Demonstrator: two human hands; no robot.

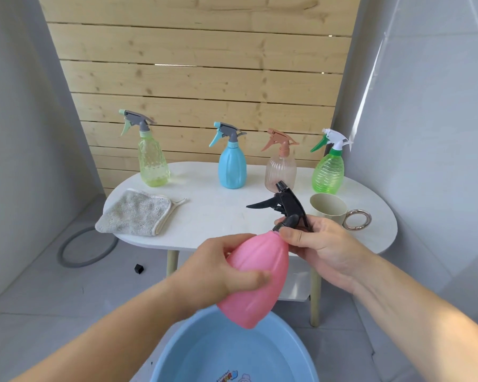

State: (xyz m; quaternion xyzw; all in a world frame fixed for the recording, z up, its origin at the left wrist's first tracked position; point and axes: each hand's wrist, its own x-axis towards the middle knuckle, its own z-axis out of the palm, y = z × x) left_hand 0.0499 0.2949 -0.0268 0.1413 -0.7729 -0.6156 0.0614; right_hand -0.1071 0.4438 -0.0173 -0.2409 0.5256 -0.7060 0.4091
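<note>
I hold the pink bottle [260,282] in the air, tilted, in front of the white tabletop [218,216] and above the blue basin [218,351] that stands on the floor. My left grip [221,268] is closed around the body of the bottle, with the thumb across the front and the fingers behind it. My right grip [323,249] pinches the collar of the black spray head [284,208] at the neck of the bottle, the fingers curled around it; the trigger points to the left. I judge that the step in hand is turning the spray head on the neck, but I cannot tell if it is being loosened or tightened. I also cannot see if there is water inside, because the pink plastic is not transparent. The next move calls for a firm left grip, so that the body does not rotate, while the right grip twists the collar in short turns. The bottle should be over the basin, so that any drops fall into it. Behind, on the tabletop, a beige cup [329,208] stands near my right grip and a grey cloth [135,213] lies at the left
</note>
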